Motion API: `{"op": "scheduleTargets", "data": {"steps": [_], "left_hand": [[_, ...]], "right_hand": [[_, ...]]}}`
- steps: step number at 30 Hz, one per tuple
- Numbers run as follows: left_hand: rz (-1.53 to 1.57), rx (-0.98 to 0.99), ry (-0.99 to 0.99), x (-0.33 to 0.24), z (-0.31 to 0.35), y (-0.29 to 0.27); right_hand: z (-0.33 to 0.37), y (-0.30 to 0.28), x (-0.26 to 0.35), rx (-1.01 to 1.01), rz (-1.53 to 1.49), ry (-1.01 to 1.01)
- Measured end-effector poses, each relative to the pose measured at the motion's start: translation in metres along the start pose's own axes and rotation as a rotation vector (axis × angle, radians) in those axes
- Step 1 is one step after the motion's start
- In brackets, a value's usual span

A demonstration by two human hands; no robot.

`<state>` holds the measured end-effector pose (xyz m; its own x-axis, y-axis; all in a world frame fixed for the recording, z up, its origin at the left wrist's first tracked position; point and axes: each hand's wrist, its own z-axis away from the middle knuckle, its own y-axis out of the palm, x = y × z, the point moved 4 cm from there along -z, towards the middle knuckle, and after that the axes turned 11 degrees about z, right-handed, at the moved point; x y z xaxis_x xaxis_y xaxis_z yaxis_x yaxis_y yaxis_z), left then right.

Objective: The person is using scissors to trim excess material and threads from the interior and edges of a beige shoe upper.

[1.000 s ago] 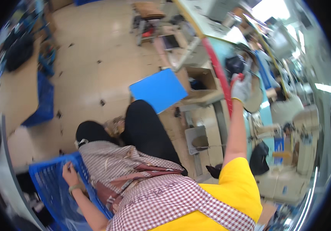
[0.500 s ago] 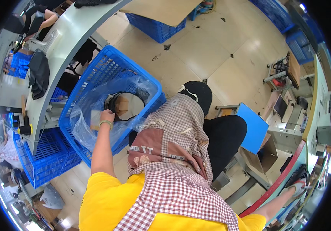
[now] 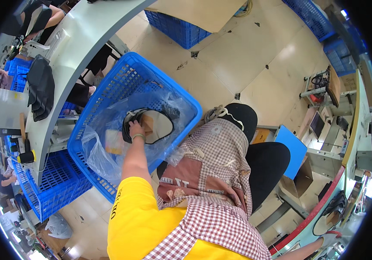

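Observation:
A blue plastic basket (image 3: 132,58) stands at my left, lined with a clear plastic bag (image 3: 95,151). Inside lies a rounded white piece with a black edge (image 3: 163,125), a tan patch on its middle and more dark pieces against it. My left hand (image 3: 137,129) is closed over the near-left edge of this piece, its fingers bent onto the dark rim. A pale, flat packet (image 3: 114,141) lies beside that hand. Far to the right, my right hand (image 3: 328,242) reaches onto the bench, close to another black-edged white piece (image 3: 321,225); its fingers are too small and distorted to make out.
A curved grey worktable (image 3: 80,41) runs along the left, bearing stacked black pieces (image 3: 41,86). Another blue basket (image 3: 60,186) sits below it. A red-edged bench (image 3: 309,216) is at my right, near a blue-topped stool (image 3: 289,151). Cardboard covers a crate (image 3: 177,30) ahead.
My left hand has moved from the edge of the black-edged piece further over it. My right arm has drawn lower at the bench, and the view has shifted slightly.

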<state>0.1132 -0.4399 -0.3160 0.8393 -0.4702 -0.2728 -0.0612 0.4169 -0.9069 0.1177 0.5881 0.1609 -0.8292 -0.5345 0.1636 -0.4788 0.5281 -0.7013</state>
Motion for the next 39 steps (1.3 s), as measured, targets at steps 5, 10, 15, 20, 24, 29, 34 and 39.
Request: {"op": "scheduleTargets", "data": {"steps": [5,10,15,20,24,29,34,39], "left_hand": [[-0.161,-0.093,0.127,-0.013,-0.004,0.006],[0.297,-0.109,0.17,-0.039,0.036,-0.069],[0.856,-0.376,0.232,-0.082,0.104,-0.187],[0.998,-0.588,0.609,-0.158,0.161,-0.245],[1.195,-0.46,0.665,-0.214,0.183,-0.238],[1.43,-0.152,0.711,-0.286,0.21,-0.205],[1.29,0.517,0.434,-0.341,0.203,-0.1],[1.726,1.198,-0.139,-0.375,0.255,-0.032]], "right_hand": [[0.058,-0.015,0.129,0.28,-0.72,-0.158],[0.147,-0.006,0.274,0.902,-1.18,-0.062],[0.32,-0.069,0.406,1.04,-0.762,-0.484],[0.447,-0.107,0.466,1.712,-1.263,-0.507],[0.453,-0.161,0.454,1.434,-1.271,-0.634],[0.421,-0.14,0.419,1.504,-1.254,-0.204],[0.4,-0.143,0.389,1.239,-1.387,-0.201],[0.387,-0.122,0.365,1.192,-1.376,-0.281]]}}
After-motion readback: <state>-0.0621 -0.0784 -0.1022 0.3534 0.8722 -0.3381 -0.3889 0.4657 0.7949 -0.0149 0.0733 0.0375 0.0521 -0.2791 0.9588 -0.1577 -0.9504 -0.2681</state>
